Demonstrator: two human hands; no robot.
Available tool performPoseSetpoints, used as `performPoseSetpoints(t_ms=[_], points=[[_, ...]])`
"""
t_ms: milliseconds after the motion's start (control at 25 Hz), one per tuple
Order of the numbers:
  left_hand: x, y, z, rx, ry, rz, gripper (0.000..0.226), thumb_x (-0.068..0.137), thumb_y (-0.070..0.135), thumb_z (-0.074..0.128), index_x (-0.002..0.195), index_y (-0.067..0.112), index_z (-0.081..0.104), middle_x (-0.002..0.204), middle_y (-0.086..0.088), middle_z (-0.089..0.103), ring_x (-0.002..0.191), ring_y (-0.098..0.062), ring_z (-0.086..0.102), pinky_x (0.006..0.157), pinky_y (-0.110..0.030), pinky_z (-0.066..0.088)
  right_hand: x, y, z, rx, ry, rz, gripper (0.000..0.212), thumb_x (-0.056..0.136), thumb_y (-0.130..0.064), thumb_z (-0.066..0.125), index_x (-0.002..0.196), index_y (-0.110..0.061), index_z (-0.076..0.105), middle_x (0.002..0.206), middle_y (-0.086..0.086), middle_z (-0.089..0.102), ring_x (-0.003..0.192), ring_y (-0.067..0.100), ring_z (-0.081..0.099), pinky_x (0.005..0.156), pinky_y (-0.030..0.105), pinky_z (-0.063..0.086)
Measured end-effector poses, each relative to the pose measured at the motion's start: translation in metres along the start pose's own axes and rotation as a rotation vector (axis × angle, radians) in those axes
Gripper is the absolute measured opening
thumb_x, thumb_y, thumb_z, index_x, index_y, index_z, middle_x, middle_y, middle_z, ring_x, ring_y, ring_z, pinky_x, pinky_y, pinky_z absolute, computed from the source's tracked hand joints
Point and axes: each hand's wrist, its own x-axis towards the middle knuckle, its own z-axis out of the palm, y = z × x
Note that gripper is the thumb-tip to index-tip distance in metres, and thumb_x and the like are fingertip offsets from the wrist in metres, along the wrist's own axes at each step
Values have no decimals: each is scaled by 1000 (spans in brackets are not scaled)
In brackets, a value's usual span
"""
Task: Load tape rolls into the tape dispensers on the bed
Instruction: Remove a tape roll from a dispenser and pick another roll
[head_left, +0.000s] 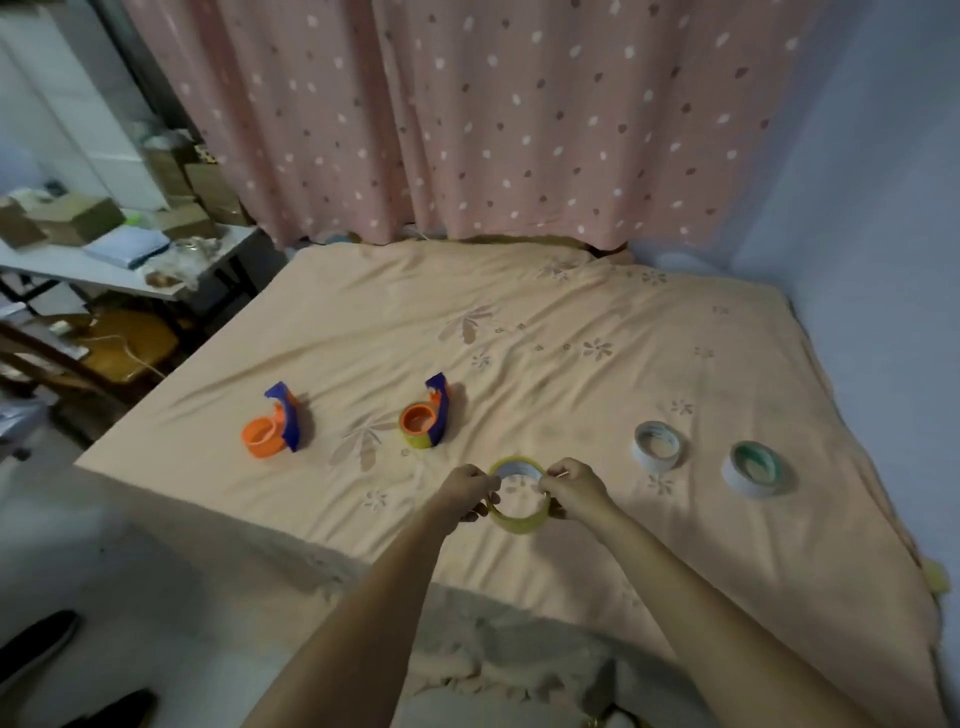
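Note:
I hold a yellowish clear tape roll (519, 519) above the bed's near part, my left hand (467, 493) on its left side and my right hand (574, 488) on its right, fingertips pinching near the top rim. Two blue and orange tape dispensers stand on the peach bedsheet (571, 364). The left dispenser (272, 423) has a bare orange hub. The right dispenser (427, 418) carries a yellowish roll around its hub. Two white tape rolls lie to the right: one (657, 446) nearer the middle, one with a green core (758, 468) farther right.
A pink dotted curtain (467, 119) hangs behind the bed. A white table (104, 270) with cardboard boxes stands at the left, a wooden stool (124, 343) below it. The wall runs along the bed's right side. Dark shoes (36, 649) lie on the floor at bottom left.

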Motion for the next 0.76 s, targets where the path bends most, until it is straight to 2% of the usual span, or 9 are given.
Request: performPoseSetpoints(t_ms=[80,200,320,600,760], points=[[-19,-28,-46,-43,35,2,9,84,17,57,83,11,51,78,-5,65,53,-15,47,53,-23,34,-6,-14,49,27,-49,-18,22,54,-27,67,73,-18,60,76,11,68,84,35,70,83,49,59],[-53,-69,-122,-108,112,-4,9,84,19,59,84,11,54,83,-6,67,51,-14,46,50,-22,33,-28,-47,126,93,-157,-41,16,66,-15,70,77,-17,59,82,13,65,77,30,64,77,44,58],[-80,-99,-183,-129,183,-46,9,83,20,61,80,14,54,83,-5,69,52,-13,47,51,-22,33,-45,-77,186,76,-271,-85,19,67,-14,71,81,-16,59,82,11,64,77,27,62,71,38,56],[-109,-144,-291,-153,274,-107,14,85,27,61,85,16,53,80,-1,68,58,-14,49,56,-23,37,-44,-131,295,20,-471,-147,17,75,-6,67,87,-11,57,79,10,61,76,28,62,71,37,57],[-99,-159,-344,-167,322,-119,17,83,29,62,89,15,54,85,-1,70,59,-13,52,52,-21,37,-22,-166,346,-27,-553,-173,16,75,-8,69,86,-12,57,82,11,60,76,28,62,70,35,58]])
